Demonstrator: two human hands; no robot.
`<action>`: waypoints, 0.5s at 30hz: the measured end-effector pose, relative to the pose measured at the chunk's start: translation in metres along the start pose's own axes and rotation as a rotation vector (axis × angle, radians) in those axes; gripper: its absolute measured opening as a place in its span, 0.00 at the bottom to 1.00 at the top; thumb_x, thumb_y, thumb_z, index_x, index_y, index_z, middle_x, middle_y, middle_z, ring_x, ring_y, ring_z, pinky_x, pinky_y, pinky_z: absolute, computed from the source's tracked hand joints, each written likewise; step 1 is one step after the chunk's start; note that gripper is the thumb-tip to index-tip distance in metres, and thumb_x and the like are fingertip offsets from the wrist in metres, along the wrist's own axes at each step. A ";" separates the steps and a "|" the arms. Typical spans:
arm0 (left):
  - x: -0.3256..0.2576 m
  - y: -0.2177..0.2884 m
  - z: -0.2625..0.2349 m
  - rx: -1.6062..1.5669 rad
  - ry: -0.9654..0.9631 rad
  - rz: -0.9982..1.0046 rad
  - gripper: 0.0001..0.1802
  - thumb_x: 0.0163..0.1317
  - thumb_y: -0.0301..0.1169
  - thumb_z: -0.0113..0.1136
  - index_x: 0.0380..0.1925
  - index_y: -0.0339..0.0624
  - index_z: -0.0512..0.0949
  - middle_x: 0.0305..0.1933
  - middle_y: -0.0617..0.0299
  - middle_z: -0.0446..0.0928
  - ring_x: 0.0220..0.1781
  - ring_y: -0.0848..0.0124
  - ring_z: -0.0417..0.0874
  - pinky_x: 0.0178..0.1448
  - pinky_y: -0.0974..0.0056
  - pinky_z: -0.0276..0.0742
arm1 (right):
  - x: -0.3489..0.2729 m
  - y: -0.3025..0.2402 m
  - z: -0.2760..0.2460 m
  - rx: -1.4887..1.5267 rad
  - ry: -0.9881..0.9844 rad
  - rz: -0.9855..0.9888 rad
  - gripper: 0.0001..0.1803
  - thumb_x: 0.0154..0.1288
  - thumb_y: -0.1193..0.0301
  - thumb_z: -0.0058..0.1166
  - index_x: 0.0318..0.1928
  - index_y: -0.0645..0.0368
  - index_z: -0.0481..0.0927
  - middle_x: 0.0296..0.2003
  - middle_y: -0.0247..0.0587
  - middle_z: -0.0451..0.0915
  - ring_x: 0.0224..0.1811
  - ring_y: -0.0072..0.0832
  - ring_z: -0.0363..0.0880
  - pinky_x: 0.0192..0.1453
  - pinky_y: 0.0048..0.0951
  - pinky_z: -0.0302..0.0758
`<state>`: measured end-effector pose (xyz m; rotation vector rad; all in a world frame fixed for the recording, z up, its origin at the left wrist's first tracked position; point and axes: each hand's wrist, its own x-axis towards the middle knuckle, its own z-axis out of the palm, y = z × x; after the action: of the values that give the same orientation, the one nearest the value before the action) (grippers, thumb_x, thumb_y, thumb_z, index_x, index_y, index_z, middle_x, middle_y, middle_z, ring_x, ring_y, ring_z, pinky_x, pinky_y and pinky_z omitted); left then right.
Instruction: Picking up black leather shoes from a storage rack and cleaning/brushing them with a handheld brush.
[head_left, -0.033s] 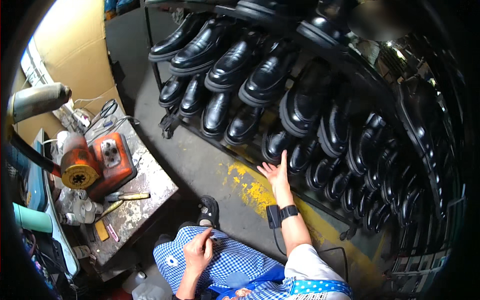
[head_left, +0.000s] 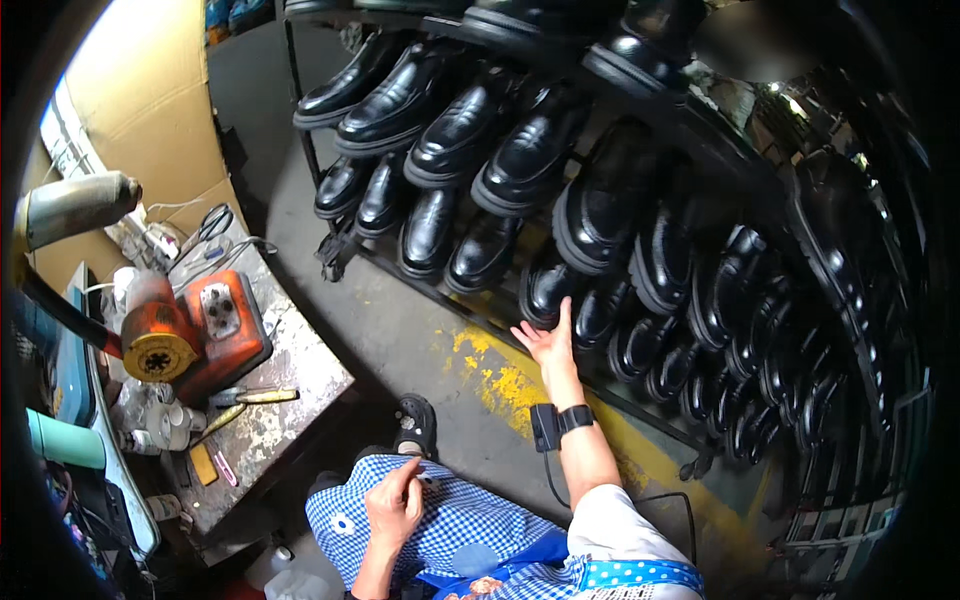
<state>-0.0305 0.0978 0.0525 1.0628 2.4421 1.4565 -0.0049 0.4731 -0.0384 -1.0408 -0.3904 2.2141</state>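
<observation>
A shoe-making workshop: a metal rack (head_left: 640, 130) of matching black leather shoes (head_left: 450, 135) fills the upper right, and a worn workbench (head_left: 290, 385) with an orange machine (head_left: 195, 335) and hand tools sits at left.

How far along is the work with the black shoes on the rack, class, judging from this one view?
Done: the rack already carries rows of black shoes on several tiers. In hand: the right hand reaches open-palmed to a shoe on the lower tier, fingertips at it but not gripping; the left hand rests empty on the blue checked apron. Left: no shoe is off the rack yet; the workbench holds only tools.
</observation>
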 end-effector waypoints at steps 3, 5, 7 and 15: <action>-0.003 0.002 0.002 -0.024 0.028 -0.009 0.14 0.51 0.19 0.54 0.40 0.36 0.78 0.30 0.54 0.81 0.27 0.65 0.82 0.32 0.67 0.77 | 0.020 -0.001 0.012 0.061 -0.031 -0.078 0.40 0.54 0.48 0.59 0.62 0.52 0.61 0.59 0.42 0.66 0.58 0.45 0.67 0.62 0.55 0.63; -0.003 0.003 0.006 -0.032 0.040 0.007 0.14 0.51 0.18 0.54 0.39 0.36 0.78 0.30 0.54 0.81 0.27 0.65 0.82 0.33 0.66 0.77 | 0.024 -0.007 0.010 0.093 0.027 -0.142 0.38 0.51 0.54 0.65 0.58 0.54 0.64 0.53 0.41 0.72 0.51 0.37 0.74 0.51 0.46 0.77; -0.004 0.003 0.001 -0.026 0.052 -0.014 0.14 0.51 0.18 0.54 0.39 0.36 0.78 0.30 0.54 0.81 0.29 0.64 0.83 0.33 0.66 0.77 | 0.012 0.000 0.018 0.087 0.137 -0.176 0.39 0.49 0.55 0.67 0.58 0.55 0.63 0.52 0.42 0.73 0.50 0.35 0.74 0.45 0.42 0.80; -0.008 0.002 -0.004 0.010 0.046 0.002 0.13 0.51 0.18 0.54 0.38 0.35 0.78 0.31 0.53 0.81 0.31 0.63 0.83 0.35 0.66 0.78 | -0.102 0.024 -0.042 -0.039 0.055 -0.062 0.19 0.55 0.52 0.61 0.41 0.49 0.77 0.37 0.29 0.79 0.33 0.22 0.76 0.26 0.24 0.71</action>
<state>-0.0248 0.0910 0.0544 1.0454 2.4823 1.4869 0.0649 0.3863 -0.0187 -1.0933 -0.4378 2.1256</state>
